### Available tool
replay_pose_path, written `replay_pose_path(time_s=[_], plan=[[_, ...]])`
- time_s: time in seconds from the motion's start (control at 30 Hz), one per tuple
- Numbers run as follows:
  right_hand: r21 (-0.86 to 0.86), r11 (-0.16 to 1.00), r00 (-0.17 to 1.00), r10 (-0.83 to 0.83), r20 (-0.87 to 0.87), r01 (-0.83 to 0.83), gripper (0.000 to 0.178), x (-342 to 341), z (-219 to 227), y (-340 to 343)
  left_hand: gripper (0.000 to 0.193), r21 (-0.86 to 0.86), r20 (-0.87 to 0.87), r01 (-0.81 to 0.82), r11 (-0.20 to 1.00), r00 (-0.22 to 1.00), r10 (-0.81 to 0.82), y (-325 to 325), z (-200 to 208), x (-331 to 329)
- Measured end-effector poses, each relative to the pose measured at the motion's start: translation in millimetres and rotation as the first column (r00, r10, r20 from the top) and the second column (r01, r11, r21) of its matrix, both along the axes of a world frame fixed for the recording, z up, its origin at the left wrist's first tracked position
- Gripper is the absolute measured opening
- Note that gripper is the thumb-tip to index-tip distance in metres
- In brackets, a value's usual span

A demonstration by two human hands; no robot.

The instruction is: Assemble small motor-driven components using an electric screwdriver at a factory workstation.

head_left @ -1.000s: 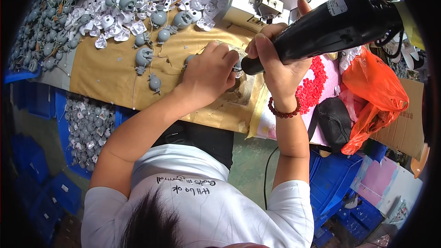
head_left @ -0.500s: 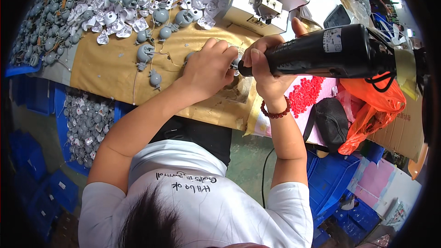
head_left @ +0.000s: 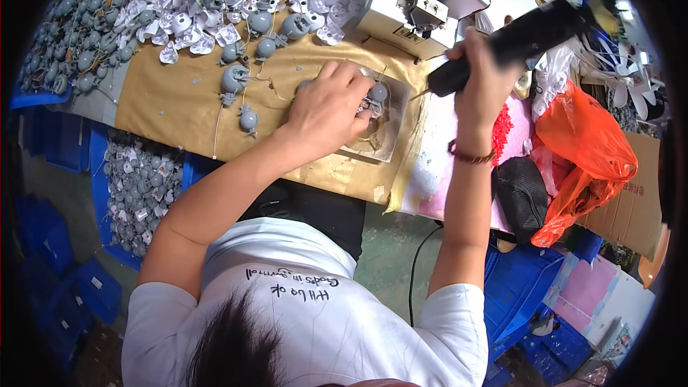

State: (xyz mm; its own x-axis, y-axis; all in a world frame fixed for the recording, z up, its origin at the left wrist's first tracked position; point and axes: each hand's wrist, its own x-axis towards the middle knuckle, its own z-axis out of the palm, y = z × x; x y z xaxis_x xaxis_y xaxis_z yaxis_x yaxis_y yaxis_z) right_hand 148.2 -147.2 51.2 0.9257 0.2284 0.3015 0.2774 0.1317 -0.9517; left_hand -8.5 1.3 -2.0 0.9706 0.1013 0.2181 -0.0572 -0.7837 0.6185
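My left hand (head_left: pixel 330 107) is closed around a small grey rounded plastic part (head_left: pixel 378 92) on a clear plastic block (head_left: pixel 398 118). Its fingers hide much of that part. In my right hand (head_left: pixel 481 75) is a black electric screwdriver (head_left: pixel 534 32), tilted with its thin bit pointing down and left, apart from the part. To the left of my left hand lie loose grey round parts (head_left: pixel 234 79) with thin wires on the brown covering (head_left: pixel 165 100).
White plastic shells (head_left: pixel 208 25) and a heap of grey parts (head_left: pixel 72 50) cover the table's far left. A boxy white device (head_left: pixel 408 25) stands at the back. Red pieces (head_left: pixel 502 127), a black pouch (head_left: pixel 521 201) and an orange bag (head_left: pixel 588 132) lie at right.
My right hand has carried the screwdriver away from the grey part, to the right, and tilted it. The left hand stays at the block, where more of the grey part shows.
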Motion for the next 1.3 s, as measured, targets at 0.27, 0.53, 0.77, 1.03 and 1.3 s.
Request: replay_pose_path(time_s=[0.27,0.53,0.77,1.03,1.3], plan=[[-0.432,0.767,0.771,-0.126,0.624,0.474,0.038,7.4,-48.3,-38.5,0.035,0.008,0.175,0.034,0.999,0.984,-0.035,-3.3,-7.7,-9.0],[-0.036,0.991,0.979,0.125,-0.162,-0.132,0.014,-35.0,-39.0,4.7,0.028,-0.135,0.257,0.046,0.990,0.966,-0.010,-0.7,-0.6,-11.1],[-0.088,0.685,0.688,0.706,-0.166,-0.724,0.039,-33.9,-6.6,-4.8,0.034,-0.463,0.149,0.041,0.885,0.988,0.032,91.7,63.3,-118.7],[-0.348,0.845,0.902,0.312,-0.298,-0.407,0.027,21.5,-48.4,-89.5,0.046,0.373,-0.161,-0.744,0.554,0.536,0.829,272.4,61.1,-378.1],[-0.941,0.212,0.891,0.318,0.323,0.265,0.026,41.6,-66.2,-176.8,0.027,0.298,0.095,-0.640,0.708,0.758,0.645,280.7,39.5,-287.9]])
